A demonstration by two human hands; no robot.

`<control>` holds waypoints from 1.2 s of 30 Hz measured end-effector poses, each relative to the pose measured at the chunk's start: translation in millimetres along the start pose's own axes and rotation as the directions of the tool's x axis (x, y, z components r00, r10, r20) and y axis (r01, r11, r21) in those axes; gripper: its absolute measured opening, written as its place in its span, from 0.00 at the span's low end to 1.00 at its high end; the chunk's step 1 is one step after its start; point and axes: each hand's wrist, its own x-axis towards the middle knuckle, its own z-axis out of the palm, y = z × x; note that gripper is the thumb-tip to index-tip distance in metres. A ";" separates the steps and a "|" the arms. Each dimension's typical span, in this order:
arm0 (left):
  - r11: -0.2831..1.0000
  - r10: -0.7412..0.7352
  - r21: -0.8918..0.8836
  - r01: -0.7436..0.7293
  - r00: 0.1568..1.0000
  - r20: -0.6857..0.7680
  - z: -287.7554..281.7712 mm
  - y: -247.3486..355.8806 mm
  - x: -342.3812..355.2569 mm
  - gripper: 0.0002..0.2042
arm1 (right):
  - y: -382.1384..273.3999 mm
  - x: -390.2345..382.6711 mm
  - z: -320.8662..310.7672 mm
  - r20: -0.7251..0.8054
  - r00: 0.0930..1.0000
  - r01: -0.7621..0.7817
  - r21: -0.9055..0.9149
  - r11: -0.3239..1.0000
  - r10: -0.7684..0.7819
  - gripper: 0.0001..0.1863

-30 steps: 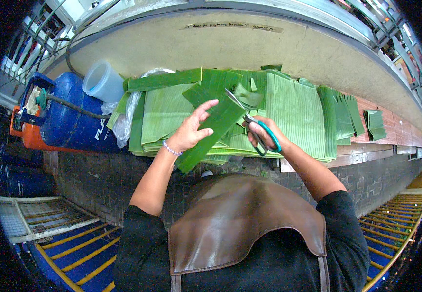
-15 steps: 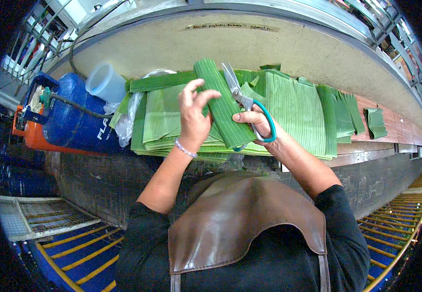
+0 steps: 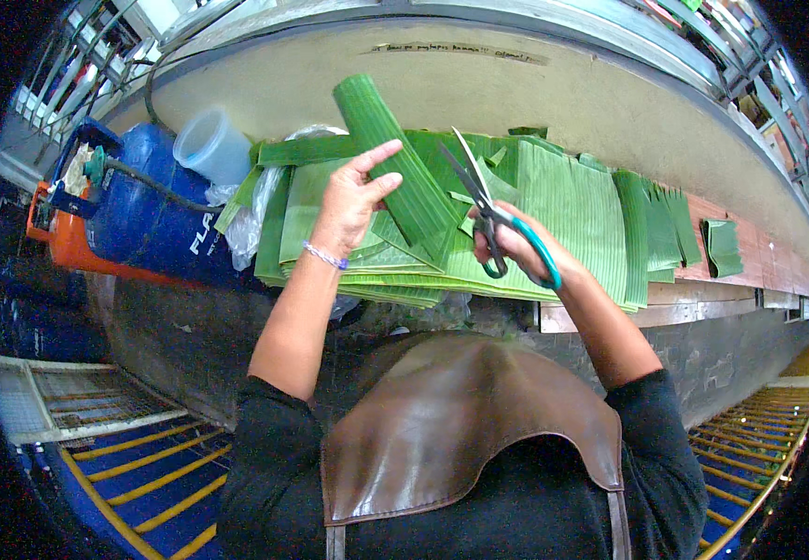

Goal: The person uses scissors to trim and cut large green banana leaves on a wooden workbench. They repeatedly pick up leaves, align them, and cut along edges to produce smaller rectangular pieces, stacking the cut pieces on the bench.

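Observation:
My left hand, with a beaded bracelet at the wrist, grips a long, folded-looking strip of green leaf held at a slant over the pile. In my right hand are scissors with teal and black handles; their slightly parted blades point up beside the strip, to its right, apparently apart from it. Beneath both hands lies a wide stack of large leaf sheets, with small cut scraps on it.
At left, a blue tank with a hose, an orange tank, a clear tub and plastic bags. A pale wall rises behind. A wooden board carries more leaves at right. Railings stand at both lower sides.
The leaf strip has turned upright from a low slant, then moved up and left with my left hand. The scissors have swung slightly right, away from the strip.

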 end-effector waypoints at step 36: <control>0.963 0.074 0.260 -0.073 0.997 0.008 14.1 -16.9 23.1 0.23 | 21.9 -14.1 25.3 -0.044 0.994 -0.108 -0.580 0.807 0.101 0.41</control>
